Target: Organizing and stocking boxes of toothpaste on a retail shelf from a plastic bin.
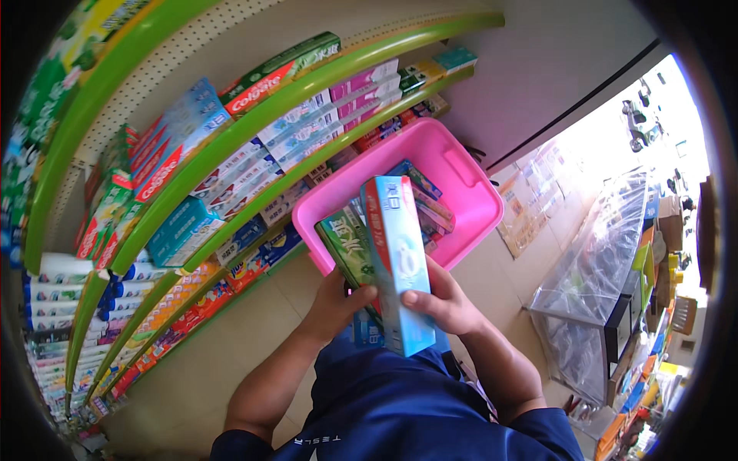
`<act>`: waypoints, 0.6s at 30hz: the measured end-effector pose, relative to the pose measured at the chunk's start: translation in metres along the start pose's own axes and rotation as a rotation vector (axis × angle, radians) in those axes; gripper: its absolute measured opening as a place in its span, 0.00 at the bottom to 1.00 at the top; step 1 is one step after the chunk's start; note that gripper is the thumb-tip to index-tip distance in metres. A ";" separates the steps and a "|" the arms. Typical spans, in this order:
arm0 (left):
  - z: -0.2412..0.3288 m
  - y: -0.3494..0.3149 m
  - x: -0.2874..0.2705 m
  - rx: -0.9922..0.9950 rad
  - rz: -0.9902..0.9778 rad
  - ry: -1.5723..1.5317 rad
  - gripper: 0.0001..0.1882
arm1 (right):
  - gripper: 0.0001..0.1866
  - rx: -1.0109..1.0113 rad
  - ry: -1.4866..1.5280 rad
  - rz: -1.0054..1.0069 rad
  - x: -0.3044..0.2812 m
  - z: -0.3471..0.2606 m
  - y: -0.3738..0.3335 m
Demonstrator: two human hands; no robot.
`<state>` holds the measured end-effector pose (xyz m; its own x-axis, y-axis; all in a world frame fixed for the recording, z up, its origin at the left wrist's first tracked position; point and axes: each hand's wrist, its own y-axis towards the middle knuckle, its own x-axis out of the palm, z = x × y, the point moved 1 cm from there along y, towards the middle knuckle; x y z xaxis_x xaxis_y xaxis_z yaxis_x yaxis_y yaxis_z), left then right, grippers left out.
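In my right hand [452, 301] is a long light-blue and white toothpaste box [405, 276] with a red strip down its side, held upright with the thumb on its front. My left hand [344, 306] grips a green toothpaste box [344, 242] close beside it, and its thumb reaches toward the blue box. Low between my hands shows part of another small blue box [367, 330]; what holds it is hidden. Beyond both hands, a pink plastic basket [480, 207] contains several toothpaste boxes [434, 211], partly covered by the boxes I hold.
Green-edged shelves [254, 115] of toothpaste boxes curve along the left, with a teal box [184, 233] jutting at one edge. A grey panel [538, 69] stands behind the basket. To the right, clear plastic sheeting [592, 269] covers a display case beside a bright doorway.
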<state>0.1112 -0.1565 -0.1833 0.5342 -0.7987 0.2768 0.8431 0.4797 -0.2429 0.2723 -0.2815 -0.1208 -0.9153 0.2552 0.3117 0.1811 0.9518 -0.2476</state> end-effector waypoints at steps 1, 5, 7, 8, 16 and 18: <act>0.000 -0.005 0.003 -0.081 0.024 -0.022 0.31 | 0.37 -0.011 -0.101 -0.028 0.004 -0.008 -0.004; 0.005 -0.035 0.032 0.001 0.229 -0.496 0.22 | 0.33 0.105 -0.050 -0.103 -0.002 -0.022 -0.021; 0.012 -0.047 0.035 0.057 0.193 -0.511 0.21 | 0.30 0.106 -0.059 -0.100 -0.013 -0.026 -0.031; 0.016 -0.053 0.041 0.091 0.146 -0.534 0.21 | 0.28 0.111 -0.059 -0.093 -0.021 -0.027 -0.037; 0.023 -0.111 0.077 0.210 0.385 -0.382 0.22 | 0.32 0.160 -0.010 -0.442 -0.027 -0.070 -0.056; 0.022 -0.114 0.086 0.296 0.420 -0.298 0.21 | 0.33 0.040 -0.203 -0.500 -0.029 -0.064 -0.059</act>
<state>0.0624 -0.2715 -0.1112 0.7841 -0.4026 0.4723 0.5140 0.8478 -0.1306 0.3109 -0.3339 -0.0561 -0.9381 -0.2690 0.2184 -0.3047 0.9405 -0.1506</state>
